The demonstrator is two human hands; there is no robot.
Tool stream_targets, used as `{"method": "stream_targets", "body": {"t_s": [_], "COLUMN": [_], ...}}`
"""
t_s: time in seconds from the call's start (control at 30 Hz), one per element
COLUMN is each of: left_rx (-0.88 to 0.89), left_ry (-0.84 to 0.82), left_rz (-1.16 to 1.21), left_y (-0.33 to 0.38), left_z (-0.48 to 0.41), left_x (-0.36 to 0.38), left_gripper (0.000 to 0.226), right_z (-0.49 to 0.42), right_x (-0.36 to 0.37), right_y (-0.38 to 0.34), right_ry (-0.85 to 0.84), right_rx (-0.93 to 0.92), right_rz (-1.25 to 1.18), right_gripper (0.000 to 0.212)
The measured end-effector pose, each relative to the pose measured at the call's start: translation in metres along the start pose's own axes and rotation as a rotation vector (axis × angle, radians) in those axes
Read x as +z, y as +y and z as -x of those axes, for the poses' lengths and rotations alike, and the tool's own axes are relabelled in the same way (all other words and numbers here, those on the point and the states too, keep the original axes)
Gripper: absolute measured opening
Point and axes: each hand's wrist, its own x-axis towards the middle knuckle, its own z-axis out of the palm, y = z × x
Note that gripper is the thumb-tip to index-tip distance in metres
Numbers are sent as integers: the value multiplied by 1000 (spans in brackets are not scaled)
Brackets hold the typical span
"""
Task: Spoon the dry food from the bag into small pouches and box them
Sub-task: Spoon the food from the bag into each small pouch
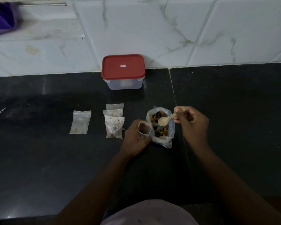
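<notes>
— What is held in the right hand?

— A pale plastic spoon is pinched by its handle between the thumb and the curled fingers. Its round end is held just over the open top of the bag.

— And in the left hand?

— A small clear pouch is gripped there. The fingers are curled round it, and its mouth is held open, facing up. The pouch is pressed against the left side of the bag.

— Where is the dry food?

— It is seen inside the bag, as brown, yellow and dark bits. The bag is stood on the dark counter, between the two hands. Something dark is seen low in the small clear pouch, but what it is cannot be told.

— What is laid further out?

— Just left of the left hand, a pile of pouches is laid flat, each partly over the next, with bits inside. Further left, well apart, a lone pouch is laid by itself.

— And the box?

— The clear plastic box is set at the far side of the counter, against the white tiled wall. It is shut with a red lid. A blurred purple cloth is seen in the far left corner.
</notes>
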Motion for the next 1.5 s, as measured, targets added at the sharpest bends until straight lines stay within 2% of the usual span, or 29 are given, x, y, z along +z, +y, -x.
{"method": "stream_targets", "body": {"t_s": [0.17,0.27,0.37,0.47,0.57,0.77,1.03,1.13,1.3,1.5], "left_rx": [16,3,2,-7,-6,-7,-11,-19,-5,-12], "left_ry": [-17,-27,-23,-33,-42,-45,-60,-61,-56,-62], "left_rz": [3,8,15,6,-9,-14,3,10,2,7], "left_y": [0,-1,-3,-4,-6,-7,-5,-6,-5,-6], "left_z": [5,6,7,6,4,2,2,2,3,3], "left_x": [-2,-2,-1,-1,-1,2,1,1,2,-1], "left_gripper": [35,38,39,40,41,40,39,39,37,37], "right_z": [-8,-9,-8,-7,-8,-7,-6,-5,-4,-7], "right_x": [2,3,7,9,11,16,13,11,18,17], "right_y": [10,10,11,15,16,18,26,26,26,29], "right_ry": [-106,-158,-223,-214,-157,-149,-28,-27,-56,84], "right_rx": [-184,-280,-316,-311,-219,-80,372,383,265,506], "right_rz": [234,296,327,317,281,226,-62,-61,80,-191], "right_gripper": [17,14,13,13,14,17,8,9,15,9]}}
